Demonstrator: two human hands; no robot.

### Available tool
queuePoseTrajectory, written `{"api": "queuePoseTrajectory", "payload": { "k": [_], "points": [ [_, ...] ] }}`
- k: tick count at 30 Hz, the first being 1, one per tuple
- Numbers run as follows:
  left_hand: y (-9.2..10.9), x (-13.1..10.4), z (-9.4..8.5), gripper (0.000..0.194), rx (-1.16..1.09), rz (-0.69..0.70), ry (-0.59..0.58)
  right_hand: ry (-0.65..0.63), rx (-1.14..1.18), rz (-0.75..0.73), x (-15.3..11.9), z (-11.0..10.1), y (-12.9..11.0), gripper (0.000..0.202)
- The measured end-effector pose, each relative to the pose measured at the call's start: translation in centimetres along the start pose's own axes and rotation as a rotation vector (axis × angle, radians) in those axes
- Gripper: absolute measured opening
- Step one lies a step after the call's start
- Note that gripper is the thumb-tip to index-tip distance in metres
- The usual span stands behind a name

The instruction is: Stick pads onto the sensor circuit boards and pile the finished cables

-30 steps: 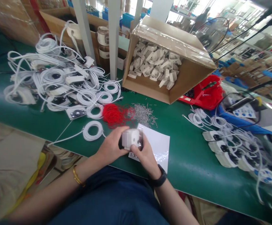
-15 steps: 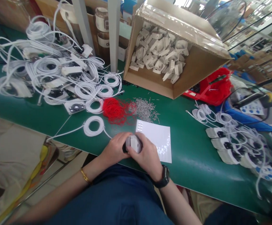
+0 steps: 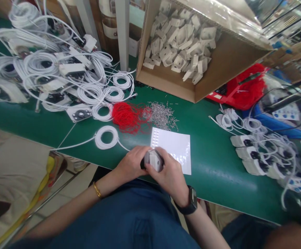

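Both hands grip one small white plastic housing with a black part [image 3: 155, 161] at the table's front edge. My left hand [image 3: 134, 162] is wrapped round its left side, by the black part. From the right, my right hand [image 3: 171, 174] clasps the housing with the thumb across its near face. A coiled white cable [image 3: 106, 137] lies left of my hands, its end running toward the left hand; whether it joins the housing is hidden. Just behind my right hand is a white sheet [image 3: 175, 141] with small clear dots on it.
A pile of small metal pins [image 3: 160, 116] lies beside a red thread tangle [image 3: 125, 117]. Behind them a cardboard box [image 3: 172, 84] holds white housings. Cabled units [image 3: 79, 112] heap up at left, with more units [image 3: 251, 160] at right. A co-worker's arm [image 3: 290, 237] shows lower right.
The view has shifted slightly, so my hands and the housing appear a little farther right. Both hands keep their hold. At lower right, a co-worker's arm has come further into view.
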State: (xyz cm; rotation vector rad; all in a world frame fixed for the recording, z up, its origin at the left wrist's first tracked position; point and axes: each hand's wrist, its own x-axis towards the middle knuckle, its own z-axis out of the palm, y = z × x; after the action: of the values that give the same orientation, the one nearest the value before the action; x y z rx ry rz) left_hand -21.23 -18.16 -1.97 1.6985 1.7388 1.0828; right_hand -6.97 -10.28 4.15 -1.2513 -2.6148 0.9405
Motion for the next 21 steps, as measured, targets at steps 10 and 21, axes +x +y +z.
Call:
{"api": "queuePoseTrajectory", "payload": {
  "k": [10,21],
  "points": [
    [0.5,0.3,0.4,0.048,0.027,0.038,-0.061,-0.009,-0.089,0.003,-1.2,-0.8,0.4,0.048],
    [0.3,0.3,-1.0,0.065,-0.281,-0.2,0.076,0.1,-0.543,0.211,0.3,-3.6,5.0,0.062]
  ]
}}
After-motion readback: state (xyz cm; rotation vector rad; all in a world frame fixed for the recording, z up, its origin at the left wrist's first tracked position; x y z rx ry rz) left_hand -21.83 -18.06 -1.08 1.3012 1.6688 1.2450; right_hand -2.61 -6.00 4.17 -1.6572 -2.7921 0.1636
